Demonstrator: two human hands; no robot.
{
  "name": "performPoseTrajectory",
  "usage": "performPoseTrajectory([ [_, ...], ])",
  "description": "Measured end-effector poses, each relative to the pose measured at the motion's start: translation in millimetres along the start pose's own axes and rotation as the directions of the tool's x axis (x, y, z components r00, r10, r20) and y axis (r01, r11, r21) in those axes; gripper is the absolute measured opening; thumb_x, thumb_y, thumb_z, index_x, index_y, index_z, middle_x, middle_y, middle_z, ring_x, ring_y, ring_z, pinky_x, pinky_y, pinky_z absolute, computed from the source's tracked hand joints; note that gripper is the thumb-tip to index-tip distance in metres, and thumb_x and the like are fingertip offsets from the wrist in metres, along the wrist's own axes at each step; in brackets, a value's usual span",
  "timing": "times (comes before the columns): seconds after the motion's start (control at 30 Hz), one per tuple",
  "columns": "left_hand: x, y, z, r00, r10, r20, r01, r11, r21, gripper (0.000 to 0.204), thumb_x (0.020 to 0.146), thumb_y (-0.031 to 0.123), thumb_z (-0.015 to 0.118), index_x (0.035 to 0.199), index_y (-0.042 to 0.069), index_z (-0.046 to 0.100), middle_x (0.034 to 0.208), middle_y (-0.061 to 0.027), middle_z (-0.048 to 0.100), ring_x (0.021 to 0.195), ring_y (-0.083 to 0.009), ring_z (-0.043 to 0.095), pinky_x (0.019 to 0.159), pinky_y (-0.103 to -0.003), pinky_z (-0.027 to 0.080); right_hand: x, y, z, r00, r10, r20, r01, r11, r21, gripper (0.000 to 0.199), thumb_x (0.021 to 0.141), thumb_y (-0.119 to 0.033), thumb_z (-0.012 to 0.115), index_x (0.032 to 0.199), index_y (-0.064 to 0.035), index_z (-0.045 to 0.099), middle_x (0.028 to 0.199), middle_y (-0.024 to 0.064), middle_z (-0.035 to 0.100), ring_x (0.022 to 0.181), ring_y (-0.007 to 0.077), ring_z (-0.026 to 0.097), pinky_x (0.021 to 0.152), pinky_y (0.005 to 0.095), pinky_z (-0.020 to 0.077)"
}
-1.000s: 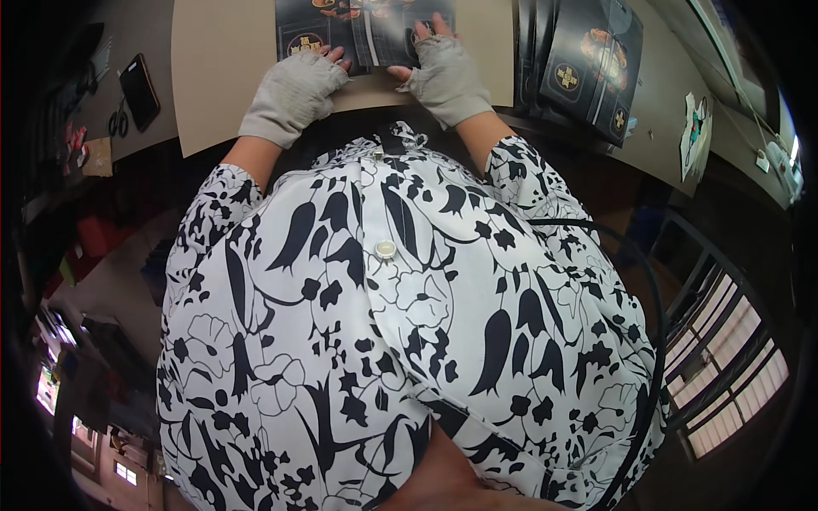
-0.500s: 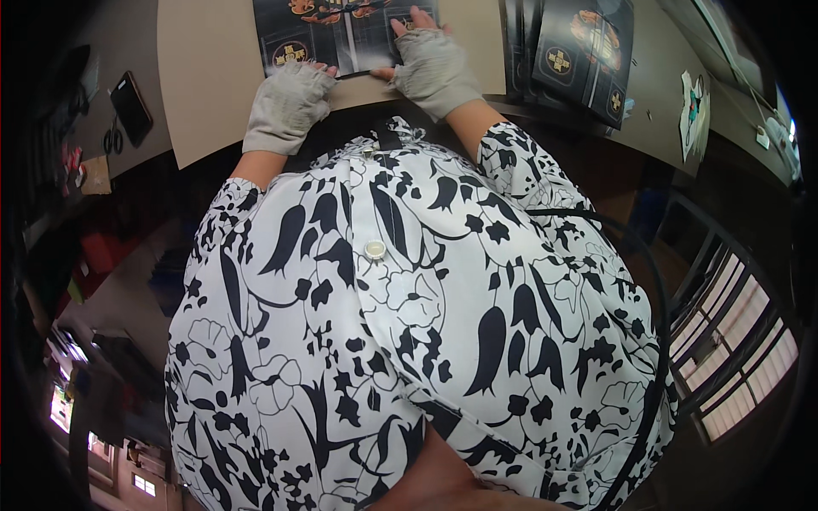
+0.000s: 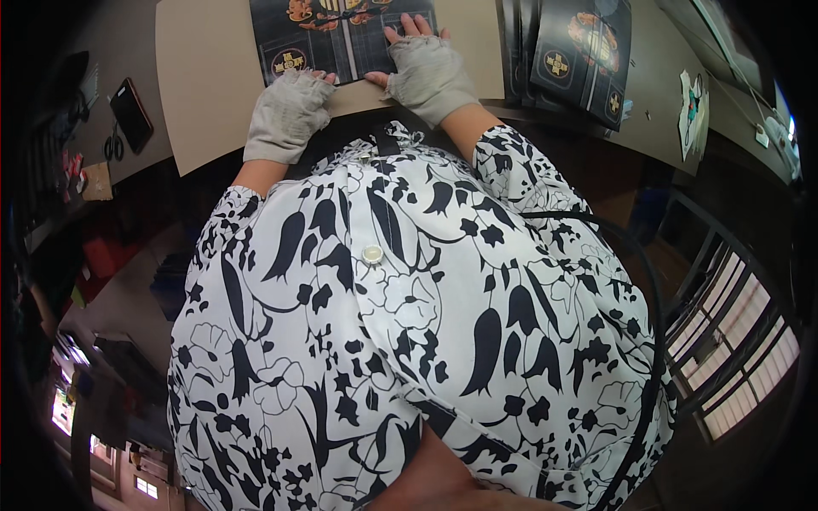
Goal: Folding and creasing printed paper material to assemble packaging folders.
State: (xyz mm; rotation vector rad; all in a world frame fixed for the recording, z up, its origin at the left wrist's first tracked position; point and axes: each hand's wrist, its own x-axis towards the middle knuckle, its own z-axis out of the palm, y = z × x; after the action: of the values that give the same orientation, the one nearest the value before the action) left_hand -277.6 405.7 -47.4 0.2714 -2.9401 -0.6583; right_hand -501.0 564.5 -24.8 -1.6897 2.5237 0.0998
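Flat on the tan board [image 3: 204, 77] on the counter [image 3: 136, 38], your dark printed sheet [image 3: 315, 44] has its pale centre stripe running away from you, leaning slightly left — the far end is cut off, so I cannot tell its long axis. Your right hand [image 3: 430, 77] rests on its near right part, fingers apart. Your left hand [image 3: 288, 115] (gloved like the other) covers the near left corner — whether it grips, I cannot tell.
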Motion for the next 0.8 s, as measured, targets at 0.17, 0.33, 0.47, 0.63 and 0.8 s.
performPoseTrajectory([
  [0.17, 0.1, -0.4, 1.2, 1.000, -0.003, -0.017, 0.003, 1.000, -0.004, 0.058, 0.073, 0.019, 0.081, 0.130, 0.010, 0.070, 0.128, -0.0091, 0.071, 0.121, -0.0268, 0.064, 0.106, -0.040, 0.050, -0.2, -5.6, -12.8, 0.997, -0.069, -0.019, 0.070, 0.997, 0.028, 0.073, 0.092, -0.060, 0.064, 0.151, -0.0189, 0.054, 0.164, 0.0156, 0.041, 0.155, 0.0318, 0.034, 0.124, 0.0623, 0.0218],
  [0.33, 3.4, -0.8, 1.2, 0.999, 0.011, -0.037, -0.011, 1.000, -0.011, 0.056, 0.073, 0.019, 0.081, 0.127, 0.011, 0.070, 0.124, -0.0074, 0.073, 0.117, -0.0260, 0.066, 0.102, -0.038, 0.052, 13.7, -26.5, -8.0, 0.949, -0.314, -0.022, 0.314, 0.943, 0.107, 0.055, 0.091, -0.028, 0.062, 0.144, -0.0148, 0.061, 0.161, 0.0173, 0.045, 0.152, 0.0316, 0.039, 0.124, 0.0589, 0.0255],
  [0.47, 2.8, 2.3, 2.8, 0.998, -0.028, -0.047, 0.025, 0.997, -0.070, 0.060, 0.069, 0.017, 0.083, 0.127, 0.012, 0.071, 0.124, -0.0070, 0.073, 0.115, -0.0268, 0.067, 0.101, -0.039, 0.053, 32.3, -42.9, 3.8, 0.965, -0.252, -0.065, 0.260, 0.946, 0.193, 0.055, 0.092, -0.032, 0.062, 0.144, -0.0123, 0.061, 0.160, 0.0170, 0.047, 0.150, 0.0308, 0.041, 0.125, 0.0536, 0.0278],
  [0.63, 5.0, 5.8, 0.4, 0.998, -0.030, -0.052, 0.028, 0.999, -0.031, 0.055, 0.070, 0.019, 0.082, 0.124, 0.012, 0.072, 0.124, -0.0068, 0.073, 0.113, -0.0273, 0.068, 0.099, -0.040, 0.054, 45.3, -53.0, 6.8, 0.987, -0.139, -0.076, 0.143, 0.988, 0.053, 0.058, 0.096, -0.038, 0.059, 0.150, -0.0145, 0.055, 0.162, 0.0146, 0.044, 0.151, 0.0314, 0.040, 0.123, 0.0592, 0.0263],
  [0.8, 5.0, 13.0, -7.9, 0.998, -0.066, -0.002, 0.066, 0.997, -0.029, 0.052, 0.071, 0.021, 0.081, 0.121, 0.011, 0.072, 0.123, -0.0071, 0.074, 0.113, -0.0279, 0.068, 0.097, -0.040, 0.054, 43.6, -51.6, 2.2, 0.988, -0.150, -0.042, 0.153, 0.985, 0.074, 0.061, 0.099, -0.044, 0.057, 0.152, -0.0156, 0.052, 0.163, 0.0137, 0.043, 0.152, 0.0324, 0.038, 0.123, 0.0609, 0.0236],
])
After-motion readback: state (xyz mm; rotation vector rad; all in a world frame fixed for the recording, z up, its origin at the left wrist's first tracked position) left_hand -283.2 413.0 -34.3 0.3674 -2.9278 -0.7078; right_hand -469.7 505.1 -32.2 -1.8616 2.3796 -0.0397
